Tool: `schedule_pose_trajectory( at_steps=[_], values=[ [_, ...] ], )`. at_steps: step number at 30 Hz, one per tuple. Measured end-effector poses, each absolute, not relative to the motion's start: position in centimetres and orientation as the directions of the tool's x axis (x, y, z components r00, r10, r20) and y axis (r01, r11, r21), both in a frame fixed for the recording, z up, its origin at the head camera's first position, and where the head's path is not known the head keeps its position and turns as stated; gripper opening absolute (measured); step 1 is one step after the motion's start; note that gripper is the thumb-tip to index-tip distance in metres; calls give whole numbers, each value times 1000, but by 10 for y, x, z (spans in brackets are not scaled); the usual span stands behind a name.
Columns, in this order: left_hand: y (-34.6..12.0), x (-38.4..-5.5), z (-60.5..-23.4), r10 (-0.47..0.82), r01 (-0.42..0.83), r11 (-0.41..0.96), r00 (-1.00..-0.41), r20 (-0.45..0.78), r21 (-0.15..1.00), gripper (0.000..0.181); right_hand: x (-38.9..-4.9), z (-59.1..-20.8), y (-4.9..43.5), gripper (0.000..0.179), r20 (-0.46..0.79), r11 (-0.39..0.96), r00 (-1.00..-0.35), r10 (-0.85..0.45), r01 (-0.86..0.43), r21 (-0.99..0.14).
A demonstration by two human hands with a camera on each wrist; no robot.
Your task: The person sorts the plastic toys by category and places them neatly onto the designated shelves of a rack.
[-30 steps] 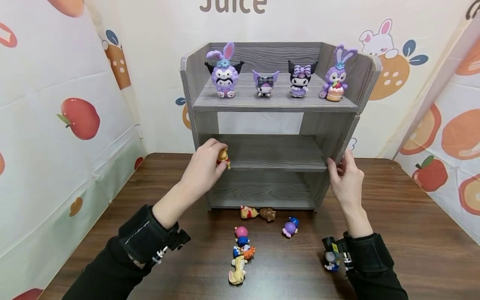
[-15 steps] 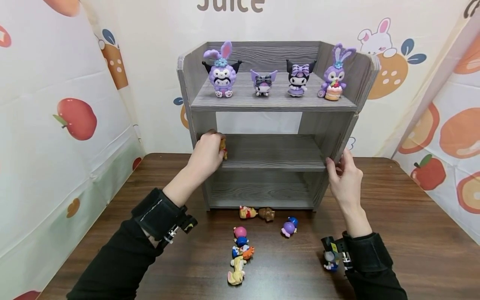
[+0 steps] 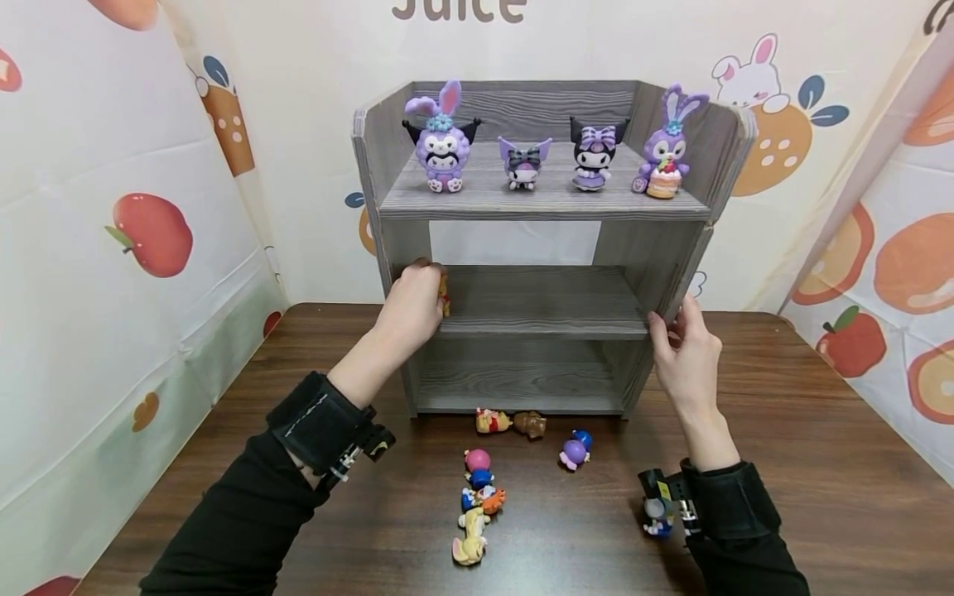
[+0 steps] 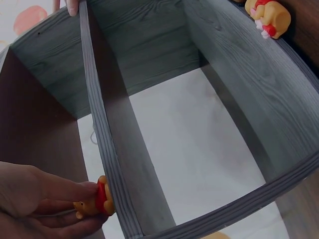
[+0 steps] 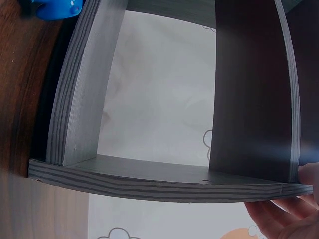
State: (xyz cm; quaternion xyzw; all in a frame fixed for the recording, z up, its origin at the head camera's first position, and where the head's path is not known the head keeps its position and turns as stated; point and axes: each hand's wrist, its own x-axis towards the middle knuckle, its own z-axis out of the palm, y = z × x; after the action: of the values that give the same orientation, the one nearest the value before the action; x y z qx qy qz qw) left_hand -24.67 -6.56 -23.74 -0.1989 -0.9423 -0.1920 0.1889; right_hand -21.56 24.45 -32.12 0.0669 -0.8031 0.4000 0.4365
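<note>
Bear (image 3: 444,296): one, yellow-orange with a red top. It is within the middle tier of the shelf (image 3: 522,377), at the far left end, beside the left panel (image 3: 408,240). By the head view I read its long axis as upright, head up. The left wrist view shows its head toward the palm and its base at the front edge of the middle board (image 3: 540,302); whether it bears weight there, I cannot tell.

Left hand (image 3: 410,305): closed about the bear, thumb and fingers parted only by its thickness. The nearer hand by far.

Right hand (image 3: 687,360): pinching the front edge of the right panel (image 3: 659,277), thumb inside, other fingers outside; well apart from the bear, which lies across the shelf to its left.

Governing relation, in my judgement: bear's base to middle board, upright axis against flat surface, with the left hand alone in reach and the right best kept as a brace.

Also listed: four purple figures (image 3: 445,157) standing on the top board (image 3: 484,199). On the table (image 3: 387,538), a second bear (image 3: 493,421) lying on its side just before the shelf, a brown figure (image 3: 530,425) touching or nearly so, and a cream figure (image 3: 470,538) nearer me.
</note>
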Motion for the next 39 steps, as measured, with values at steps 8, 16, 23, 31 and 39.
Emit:
schedule_pose_trajectory(
  at_steps=[8,16,23,31,39],
  values=[
    [-65,-245,-235,304,440,856,-852,426,269,30,-216,-321,245,34,761,665,-604,236,-471,-580],
    [-63,-231,-243,317,491,824,-813,489,283,44,-217,-322,246,34,762,677,-605,229,-463,-571],
    [-57,-208,-258,378,672,707,-621,687,219,34,-217,-321,246,35,757,674,-611,229,-462,-577],
    [-46,-179,-291,521,809,584,-433,736,62,29,-219,-322,247,36,763,672,-609,218,-473,-570],
    [-41,-177,-322,636,802,591,-531,560,88,26,-219,-322,247,35,763,680,-606,222,-465,-567]
  ],
)
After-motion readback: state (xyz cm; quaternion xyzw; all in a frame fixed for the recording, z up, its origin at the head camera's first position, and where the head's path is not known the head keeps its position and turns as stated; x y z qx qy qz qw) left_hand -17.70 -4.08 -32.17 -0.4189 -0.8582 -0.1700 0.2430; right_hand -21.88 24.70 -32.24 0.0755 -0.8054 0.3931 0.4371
